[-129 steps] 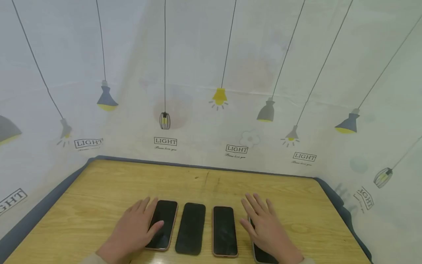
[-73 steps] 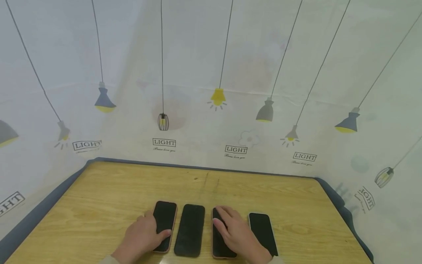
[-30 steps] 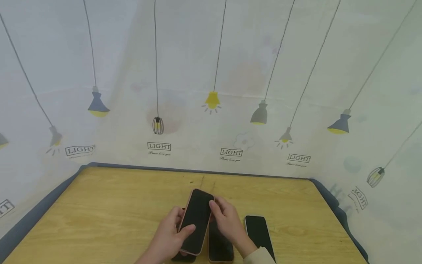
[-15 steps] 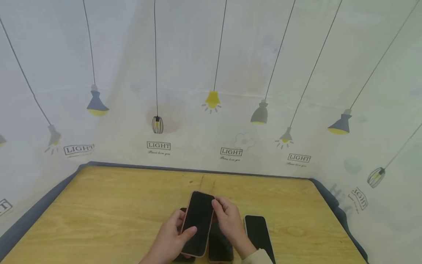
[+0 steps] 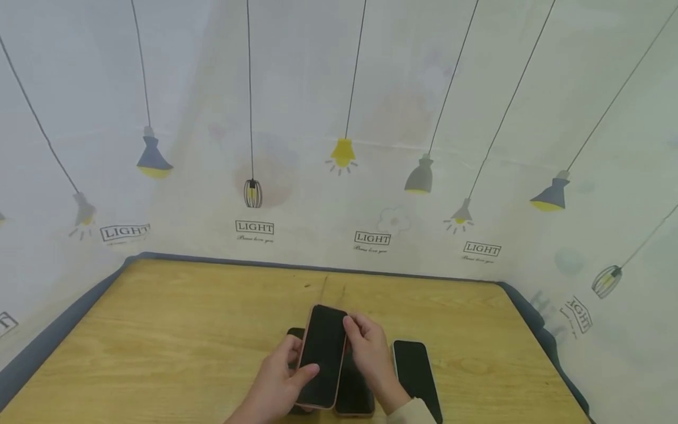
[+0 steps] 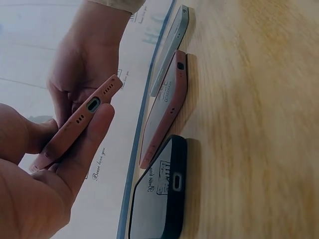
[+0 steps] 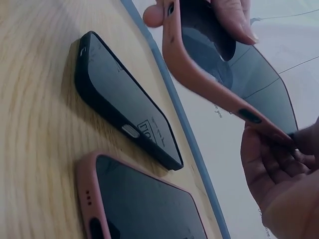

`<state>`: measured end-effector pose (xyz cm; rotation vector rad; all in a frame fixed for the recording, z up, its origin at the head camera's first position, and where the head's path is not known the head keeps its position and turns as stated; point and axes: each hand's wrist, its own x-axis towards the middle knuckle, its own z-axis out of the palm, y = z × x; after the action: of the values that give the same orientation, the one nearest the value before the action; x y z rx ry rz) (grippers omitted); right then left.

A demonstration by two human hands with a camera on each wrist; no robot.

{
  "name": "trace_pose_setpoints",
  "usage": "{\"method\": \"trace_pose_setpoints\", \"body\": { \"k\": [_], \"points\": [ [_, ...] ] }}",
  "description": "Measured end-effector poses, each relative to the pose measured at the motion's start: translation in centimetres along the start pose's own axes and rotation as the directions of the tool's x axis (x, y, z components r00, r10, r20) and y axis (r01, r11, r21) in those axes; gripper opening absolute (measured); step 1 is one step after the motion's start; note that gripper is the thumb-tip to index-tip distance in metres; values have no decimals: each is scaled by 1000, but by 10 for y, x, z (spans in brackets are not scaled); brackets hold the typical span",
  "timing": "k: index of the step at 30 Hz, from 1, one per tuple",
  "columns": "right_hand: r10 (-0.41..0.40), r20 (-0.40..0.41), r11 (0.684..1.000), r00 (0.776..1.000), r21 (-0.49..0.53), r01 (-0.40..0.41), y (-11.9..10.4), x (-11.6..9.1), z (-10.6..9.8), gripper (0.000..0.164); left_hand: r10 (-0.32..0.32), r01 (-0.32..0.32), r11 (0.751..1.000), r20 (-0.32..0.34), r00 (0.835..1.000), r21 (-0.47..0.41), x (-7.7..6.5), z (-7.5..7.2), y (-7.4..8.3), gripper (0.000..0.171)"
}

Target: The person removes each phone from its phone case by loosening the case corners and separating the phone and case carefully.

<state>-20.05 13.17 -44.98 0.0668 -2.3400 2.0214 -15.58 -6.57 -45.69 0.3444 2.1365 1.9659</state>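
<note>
Above the table, both hands hold a smartphone in a pink case, its dark screen tilted towards me. My left hand grips its lower part, thumb over the screen. At the upper right edge my right hand pinches it between thumb and curled fingers. Below it lies a black-cased phone, mostly covered in the head view. A second pink-cased phone lies under the right hand, partly hidden. Right of that hand is a phone with a pale case. All the lying phones are screen up.
The wooden table has a dark blue-grey edge along its back and sides. Behind it hangs a pale cloth printed with lamps and the word LIGHT.
Earlier the hands rested on the outer phones. The right hand shifted left, and the leftmost pink-cased phone was lifted and brought right over the others. In the last second the hold barely changes.
</note>
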Motion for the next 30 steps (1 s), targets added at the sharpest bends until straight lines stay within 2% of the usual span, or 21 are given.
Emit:
{"method": "trace_pose_setpoints", "body": {
  "k": [6,10,16,20,30],
  "points": [
    [6,-102,998,995,-59,-12,0,-1,8,31,26,-26,1000,-6,1000,6,0,5,-1,32],
    [14,-141,999,990,-48,-21,-2,-1,11,34,24,-24,1000,-6,1000,1,0,7,0,32],
    [95,-80,992,992,93,-87,-8,-2,8,33,30,-30,999,-7,1000,-10,1,5,1,31],
    [105,-56,986,993,133,-96,-10,-2,6,33,49,-49,999,-2,999,-20,1,2,0,31],
    [136,-4,958,991,256,-130,-7,-3,3,31,39,-39,998,5,999,-48,0,1,-3,31]
  ]
}}
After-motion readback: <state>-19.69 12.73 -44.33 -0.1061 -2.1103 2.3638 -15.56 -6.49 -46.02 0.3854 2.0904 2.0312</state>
